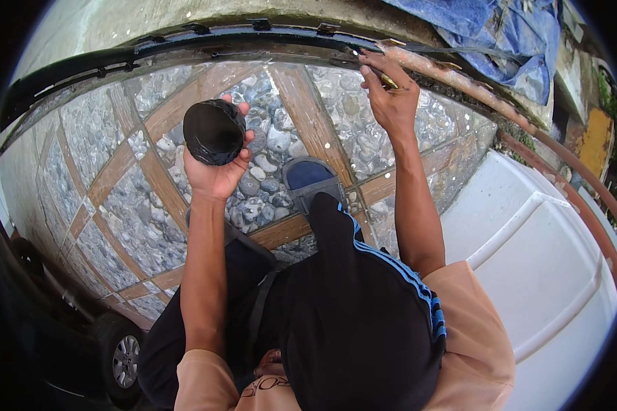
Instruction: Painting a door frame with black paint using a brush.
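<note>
A black cylindrical container (214,131), its rough outside coated black and its inside dark, is held from below by my left hand (209,171), fingertips curled along its right side. Up at the long rail, my right hand (393,101) grips a thin tool with a yellowish handle (390,81), probably a brush; its tip is mostly hidden by my fingers. The rail is glossy black on the left (185,41) and mottled pinkish on the right (445,68), and my fingertips are where these stretches meet.
Pebbled paving (151,226) with wood-look bands lies beneath me; my sandalled foot (308,175) rests on it. A crumpled blue tarp (480,34) lies beyond the rail. A white ribbed surface (555,288) and a rusty pipe (600,253) are at right, a dark car's wheel (123,359) at lower left.
</note>
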A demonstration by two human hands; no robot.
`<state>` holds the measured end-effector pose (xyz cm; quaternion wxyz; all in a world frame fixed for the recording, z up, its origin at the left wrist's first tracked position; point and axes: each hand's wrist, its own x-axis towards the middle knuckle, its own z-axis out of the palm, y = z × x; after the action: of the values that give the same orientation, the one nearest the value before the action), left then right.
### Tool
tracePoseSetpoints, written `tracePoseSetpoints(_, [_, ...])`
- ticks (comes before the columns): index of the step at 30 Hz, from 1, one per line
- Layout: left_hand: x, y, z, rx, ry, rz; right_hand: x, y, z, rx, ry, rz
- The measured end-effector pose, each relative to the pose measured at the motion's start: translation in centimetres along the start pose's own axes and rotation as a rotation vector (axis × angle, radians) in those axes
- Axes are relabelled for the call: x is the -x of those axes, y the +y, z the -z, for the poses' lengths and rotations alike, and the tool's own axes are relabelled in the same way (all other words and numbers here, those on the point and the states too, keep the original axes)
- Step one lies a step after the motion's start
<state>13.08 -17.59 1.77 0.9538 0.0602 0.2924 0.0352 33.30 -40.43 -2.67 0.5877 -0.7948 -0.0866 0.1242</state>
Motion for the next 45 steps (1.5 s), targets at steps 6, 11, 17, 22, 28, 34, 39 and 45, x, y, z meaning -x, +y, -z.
tracePoseSetpoints(6, [-0.6, -0.5, -0.2, -0.011, -0.002, 0.021, -1.2, 1.6, -0.6, 0.130, -0.137, 0.174])
tracePoseSetpoints(11, [-0.5, -0.4, -0.1, -0.006, -0.015, 0.021, 0.9, 1.7, 2.5, -0.018, -0.002, -0.062])
tracePoseSetpoints(17, [-1.0, -1.0, -0.6, -0.006, -0.017, 0.042, -0.5, 3.5, 2.0, -0.038, -0.073, -0.014])
tracePoseSetpoints(22, [-0.9, -0.3, 0.1, -0.019, -0.048, 0.047, 0.8, 2.9, 5.2, -0.067, 0.079, -0.180])
tracePoseSetpoints(28, [-1.2, -0.9, -0.4, -0.015, -0.056, 0.072, 0.0, 2.8, 3.6, -0.178, 0.073, -0.235])
tracePoseSetpoints(34, [-1.3, -1.0, -1.1, -0.035, -0.047, 0.054, -0.2, 4.4, 5.2, -0.201, 0.165, -0.265])
tracePoseSetpoints(39, [-1.3, -1.0, -1.3, -0.039, -0.026, 0.042, 0.4, 3.9, 6.7, -0.184, 0.232, -0.262])
tracePoseSetpoints(45, [-0.8, -0.8, -0.8, -0.038, -0.031, 0.041, 1.8, 0.0, 7.5, -0.237, 0.140, -0.251])
